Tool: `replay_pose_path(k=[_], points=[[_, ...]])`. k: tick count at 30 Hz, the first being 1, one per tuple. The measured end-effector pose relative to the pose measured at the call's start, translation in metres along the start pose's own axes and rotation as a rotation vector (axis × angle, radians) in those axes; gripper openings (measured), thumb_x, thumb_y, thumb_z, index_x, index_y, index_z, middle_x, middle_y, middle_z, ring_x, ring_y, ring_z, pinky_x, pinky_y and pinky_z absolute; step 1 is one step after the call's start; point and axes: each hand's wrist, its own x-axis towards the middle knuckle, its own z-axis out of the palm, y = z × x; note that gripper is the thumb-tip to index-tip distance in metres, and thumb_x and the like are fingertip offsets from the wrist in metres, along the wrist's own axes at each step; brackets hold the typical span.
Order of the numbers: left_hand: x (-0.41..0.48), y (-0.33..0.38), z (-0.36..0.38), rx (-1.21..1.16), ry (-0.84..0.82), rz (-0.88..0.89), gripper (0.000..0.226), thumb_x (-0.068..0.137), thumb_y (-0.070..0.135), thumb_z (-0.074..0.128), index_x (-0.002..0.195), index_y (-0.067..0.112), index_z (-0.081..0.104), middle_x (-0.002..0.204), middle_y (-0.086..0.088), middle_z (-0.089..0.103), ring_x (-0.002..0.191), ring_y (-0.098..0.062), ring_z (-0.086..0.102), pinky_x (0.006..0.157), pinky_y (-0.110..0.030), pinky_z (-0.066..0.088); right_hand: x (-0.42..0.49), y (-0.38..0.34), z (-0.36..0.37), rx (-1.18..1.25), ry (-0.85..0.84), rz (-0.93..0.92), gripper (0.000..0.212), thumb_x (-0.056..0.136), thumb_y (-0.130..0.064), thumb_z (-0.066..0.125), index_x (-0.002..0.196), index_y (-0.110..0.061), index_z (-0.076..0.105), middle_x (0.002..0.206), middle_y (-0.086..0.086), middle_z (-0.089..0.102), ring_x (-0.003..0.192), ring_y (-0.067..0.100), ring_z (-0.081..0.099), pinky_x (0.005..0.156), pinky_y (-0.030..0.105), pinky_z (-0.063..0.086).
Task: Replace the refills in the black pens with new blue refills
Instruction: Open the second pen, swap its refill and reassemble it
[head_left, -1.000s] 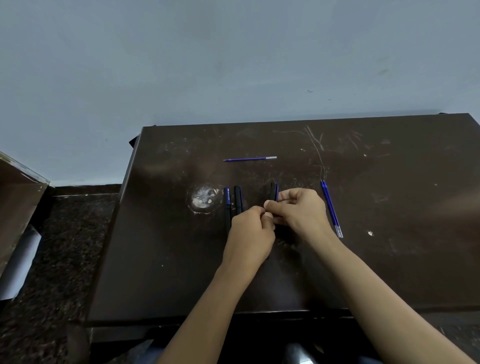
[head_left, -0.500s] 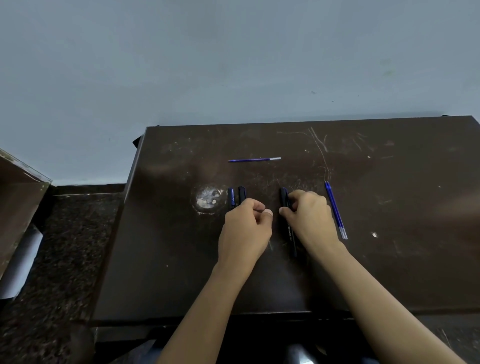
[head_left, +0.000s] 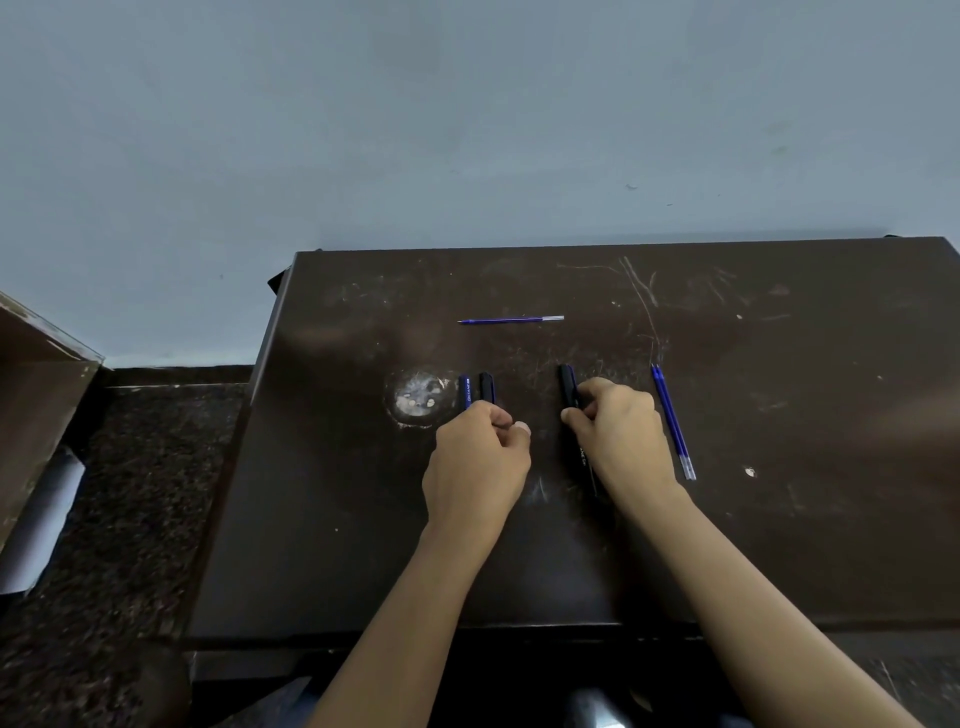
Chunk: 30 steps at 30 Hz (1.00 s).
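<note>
1. The right hand (head_left: 618, 436) curls its fingers (head_left: 602, 396) onto a black pen (head_left: 569, 387) lying on the counter (head_left: 779, 519). The white print on the barrel is too small to read.
2. The left hand (head_left: 478, 462) has its fingers (head_left: 493, 414) curled tight, thumb tip against forefinger. Whether they hold anything cannot be told.
3. Just beyond the left fingers, a blue-labelled pen (head_left: 464, 392) and a second black pen (head_left: 487, 387) lie side by side. The label is illegible.
4. Just right of the right fingers lie two blue refills (head_left: 672, 421), touching.
5. Well beyond both hands a single blue refill (head_left: 511, 320) lies crosswise.
</note>
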Motion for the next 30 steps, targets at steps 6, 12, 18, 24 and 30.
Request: replay_pose_path(k=[6,12,18,24,30], points=[[0.001,-0.002,-0.002,0.001,0.039,-0.025,0.013,0.094,0.024,0.051,0.102,0.022,0.061,0.091,0.006,0.065,0.067,-0.004,0.054,0.051,-0.017,0.035,-0.006,-0.006,-0.001,-0.093,0.115,-0.078,0.038,0.086,-0.033,0.063,0.118,-0.014,0.059,0.108,0.009,0.061,0.099,0.028,0.058,0.078,0.043,0.054],[-0.001,0.004,-0.006,-0.073,0.162,-0.009,0.021,0.096,0.017,0.043,0.11,0.021,0.057,0.104,0.0,0.064,0.092,-0.018,0.061,0.083,-0.04,0.049,-0.022,-0.031,0.017,0.104,-0.115,-0.312,0.03,0.086,-0.025,0.061,0.115,-0.021,0.061,0.1,0.006,0.058,0.084,0.024,0.061,0.078,0.041,0.052],[0.001,0.004,-0.008,-0.107,0.182,-0.036,0.023,0.096,0.014,0.041,0.112,0.018,0.056,0.114,-0.004,0.061,0.104,-0.022,0.059,0.092,-0.042,0.048,-0.029,-0.041,0.033,0.032,-0.178,-0.338,0.02,0.09,-0.032,0.05,0.097,-0.015,0.059,0.091,0.009,0.052,0.076,0.032,0.058,0.069,0.044,0.051],[0.004,-0.001,-0.005,-0.109,0.163,-0.022,0.021,0.097,0.014,0.042,0.112,0.014,0.056,0.115,-0.006,0.061,0.104,-0.022,0.058,0.085,-0.032,0.046,-0.024,-0.035,0.03,-0.011,-0.14,-0.251,0.011,0.084,-0.018,0.057,0.095,-0.016,0.058,0.094,0.007,0.054,0.08,0.031,0.06,0.072,0.04,0.051],[0.011,-0.004,0.001,-0.08,0.073,-0.079,0.031,0.1,0.024,0.036,0.113,0.008,0.059,0.094,-0.004,0.058,0.063,-0.004,0.044,0.047,-0.015,0.03,-0.019,-0.033,0.013,0.514,-0.194,-0.099,0.021,0.073,-0.008,0.07,0.088,-0.014,0.058,0.079,0.006,0.065,0.064,0.008,0.058,0.061,0.025,0.053]])
